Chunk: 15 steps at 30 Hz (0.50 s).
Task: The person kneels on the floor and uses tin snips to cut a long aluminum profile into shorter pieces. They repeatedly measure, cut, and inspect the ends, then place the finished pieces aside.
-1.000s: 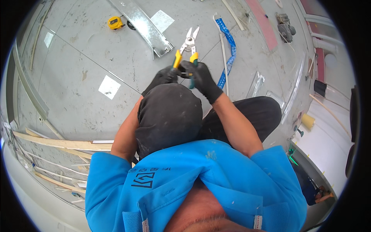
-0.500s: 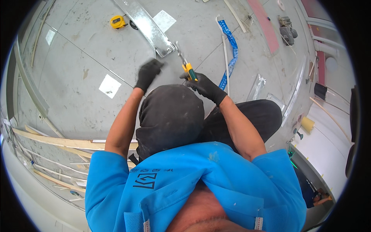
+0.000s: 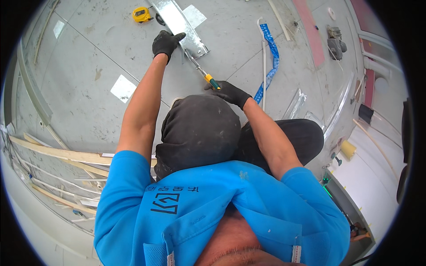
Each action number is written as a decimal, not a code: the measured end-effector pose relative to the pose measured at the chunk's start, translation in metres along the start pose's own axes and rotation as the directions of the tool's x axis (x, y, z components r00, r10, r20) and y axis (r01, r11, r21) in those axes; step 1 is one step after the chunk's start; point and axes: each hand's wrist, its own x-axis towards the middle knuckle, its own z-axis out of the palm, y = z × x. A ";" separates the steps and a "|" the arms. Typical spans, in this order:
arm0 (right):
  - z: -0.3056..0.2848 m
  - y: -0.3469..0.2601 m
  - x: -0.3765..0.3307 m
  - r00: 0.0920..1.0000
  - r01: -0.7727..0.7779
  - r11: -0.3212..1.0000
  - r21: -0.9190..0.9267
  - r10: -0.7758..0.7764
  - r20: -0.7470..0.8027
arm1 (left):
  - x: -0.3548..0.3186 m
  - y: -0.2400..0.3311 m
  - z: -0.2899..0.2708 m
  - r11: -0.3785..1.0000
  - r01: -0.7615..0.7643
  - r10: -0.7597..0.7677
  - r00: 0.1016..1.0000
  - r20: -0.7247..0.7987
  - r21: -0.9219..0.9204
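Observation:
A shiny sheet-metal channel (image 3: 179,24) lies on the floor ahead of me, its cut end toward me. My left hand (image 3: 166,43), in a black glove, grips the channel's left edge near that end, thumb over the metal. In my right hand (image 3: 232,94), also gloved, are tin snips (image 3: 207,77) with yellow and green handles. Their metal jaws reach the channel's near end, at its left corner. The fingers of my right hand are partly hidden behind the palm and handles.
A yellow tape measure (image 3: 141,14) lies left of the channel. Metal offcuts (image 3: 123,88) rest on the floor. To the right are a blue patterned strip (image 3: 274,57), a pink strip (image 3: 310,33) and a grey motor-like tool (image 3: 336,44). Wooden strips (image 3: 66,153) lie at left.
My left hand has moved forward and taken hold of the channel's edge. The snips have swung left and down, so their jaws now meet the channel's near end.

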 end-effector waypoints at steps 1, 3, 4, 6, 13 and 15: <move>0.001 -0.006 -0.004 0.997 -0.081 0.995 0.063 0.080 0.015 | -0.004 0.002 -0.004 0.998 0.018 -0.015 0.999 0.050 -0.063; 0.007 -0.002 -0.009 0.984 -0.173 0.980 0.097 0.168 0.061 | -0.007 -0.001 -0.008 0.992 0.040 -0.030 0.996 0.080 -0.120; 0.008 0.002 -0.013 0.980 -0.185 0.981 0.064 0.180 0.079 | -0.008 0.000 -0.007 0.992 0.034 -0.027 0.998 0.061 -0.121; 0.008 0.010 -0.013 0.984 -0.169 0.985 0.034 0.167 0.059 | -0.009 0.002 -0.008 0.989 0.038 -0.030 0.998 0.061 -0.140; 0.011 -0.007 0.012 0.997 -0.076 0.996 0.034 0.076 0.011 | -0.012 0.005 -0.014 0.977 0.069 -0.046 0.992 0.116 -0.202; 0.010 -0.002 0.009 0.999 -0.038 0.999 0.015 0.039 -0.003 | -0.016 0.008 -0.015 0.974 0.077 -0.051 0.991 0.125 -0.212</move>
